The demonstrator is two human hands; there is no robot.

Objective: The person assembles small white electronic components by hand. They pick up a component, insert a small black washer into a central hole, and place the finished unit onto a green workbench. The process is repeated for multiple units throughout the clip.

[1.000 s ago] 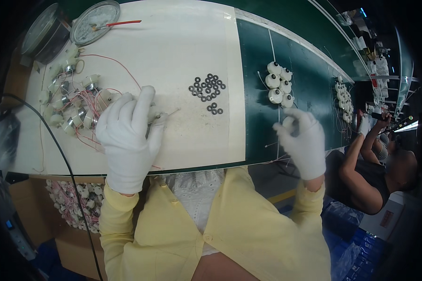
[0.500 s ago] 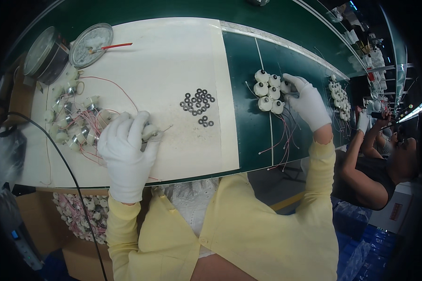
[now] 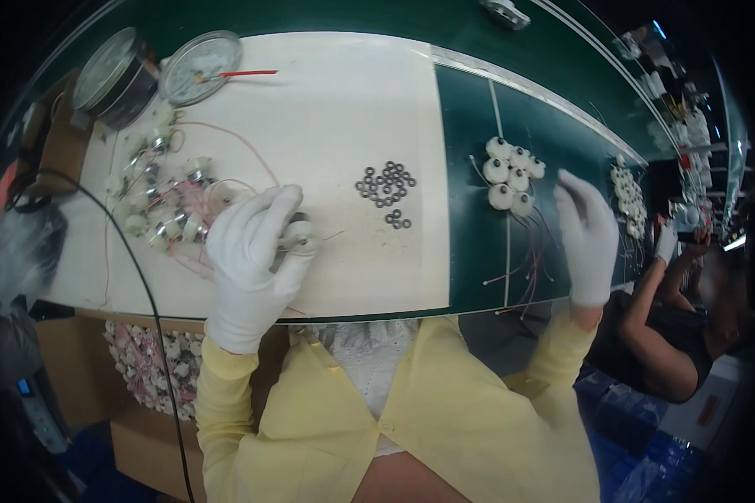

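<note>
My left hand point(image 3: 256, 256), in a white glove, is closed on a small round white motor point(image 3: 299, 232) with a thin wire sticking out to the right. Beside it on the left lies a tangle of similar motors point(image 3: 197, 170) with pink wires. My right hand point(image 3: 589, 239), gloved too, is open, its fingers bent over the green mat. Just left of it stands a cluster of white motors point(image 3: 501, 172) with black tops, their wires trailing toward the front edge. Small black rings point(image 3: 387, 186) lie loose between the two hands.
At the far left are a can point(image 3: 117, 80) and a round lid point(image 3: 201, 63) bearing a red-handled brush point(image 3: 247, 73). A second motor cluster point(image 3: 627, 197) stands right of my right hand. A black cable point(image 3: 138, 277) crosses near a box of motors point(image 3: 155, 369). A co-worker point(image 3: 663, 344) sits at right.
My right hand has let go of a motor at the cluster and drawn back to the right. My left hand still grips its motor. The whole view has shifted slightly.
</note>
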